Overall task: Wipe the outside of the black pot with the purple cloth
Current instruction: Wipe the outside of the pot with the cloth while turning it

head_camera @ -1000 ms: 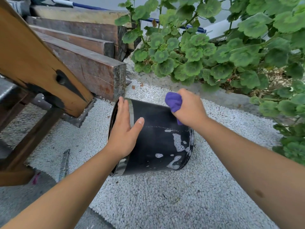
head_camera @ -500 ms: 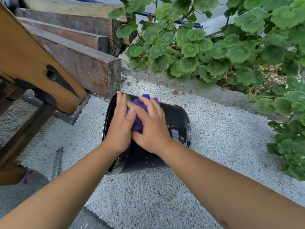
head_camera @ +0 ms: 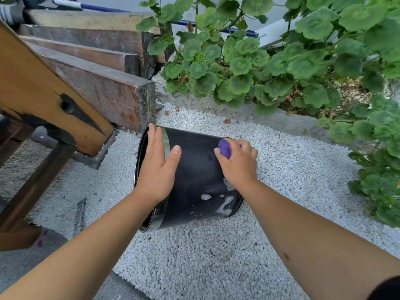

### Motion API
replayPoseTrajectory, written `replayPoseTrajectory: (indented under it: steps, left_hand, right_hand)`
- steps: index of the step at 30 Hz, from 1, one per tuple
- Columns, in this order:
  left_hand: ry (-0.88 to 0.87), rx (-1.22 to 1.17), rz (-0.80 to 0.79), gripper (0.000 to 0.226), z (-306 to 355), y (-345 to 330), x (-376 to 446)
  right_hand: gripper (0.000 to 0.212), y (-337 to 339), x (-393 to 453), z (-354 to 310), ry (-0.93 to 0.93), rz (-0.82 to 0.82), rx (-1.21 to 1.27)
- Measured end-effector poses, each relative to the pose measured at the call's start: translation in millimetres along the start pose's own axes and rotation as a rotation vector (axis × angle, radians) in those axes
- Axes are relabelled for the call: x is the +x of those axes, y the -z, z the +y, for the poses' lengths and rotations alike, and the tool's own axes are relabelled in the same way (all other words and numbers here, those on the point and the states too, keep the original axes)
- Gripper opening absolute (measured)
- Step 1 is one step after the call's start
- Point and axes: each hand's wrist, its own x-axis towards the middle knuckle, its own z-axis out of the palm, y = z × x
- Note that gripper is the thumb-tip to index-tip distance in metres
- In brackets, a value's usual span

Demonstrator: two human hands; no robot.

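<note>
Black pot [head_camera: 194, 169]: no readable writing; right hand [head_camera: 238, 163] presses purple cloth [head_camera: 224, 147].

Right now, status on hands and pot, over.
Left hand flat on black pot, steadying. Right hand shut on purple cloth, pressed to pot's side. White patches remain near base. Nothing obstructing.

white gravel [head_camera: 281, 174], stacked timber beams [head_camera: 104, 92], geranium plants [head_camera: 270, 68]

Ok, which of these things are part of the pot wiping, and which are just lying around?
In use: black pot; purple cloth; left hand steadying the pot; right hand closed on the cloth.

Lying about: wooden beams; leafy plants; white gravel.
</note>
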Motion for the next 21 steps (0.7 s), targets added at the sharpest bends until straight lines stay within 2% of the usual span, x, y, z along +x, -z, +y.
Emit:
replayPoseTrajectory:
  steps: [4, 10, 13, 15, 18, 21]
  left_hand:
    - [-0.004, 0.051, 0.005, 0.085, 4.0, -4.5, 0.9]
    - [0.012, 0.097, 0.008, 0.088, -0.2, 0.6, -3.5]
    - [0.009, 0.091, 0.011, 0.085, -1.8, 1.0, -4.1]
    - [0.004, 0.085, 0.018, 0.082, -2.7, -0.2, -3.8]
    - [-0.004, 0.082, 0.036, 0.082, -3.4, -1.9, -1.9]
    - [-0.008, 0.092, 0.057, 0.088, -3.6, -0.8, 0.3]
  right_hand:
    - [0.058, 4.1, 8.6, 14.9, -0.143, -0.088, 0.119]
    - [0.018, 17.2, 12.4, 53.2, -0.487, 0.005, 0.352]
    - [0.014, 29.1, 19.3, 45.3, -0.543, 0.116, 0.427]
    - [0.029, 33.7, 22.7, 22.7, -0.409, 0.137, 0.367]
    - [0.058, 26.5, 7.0, -30.1, -0.095, -0.022, 0.302]
    - [0.069, 9.1, -32.2, -75.1, 0.185, -0.085, 0.351]
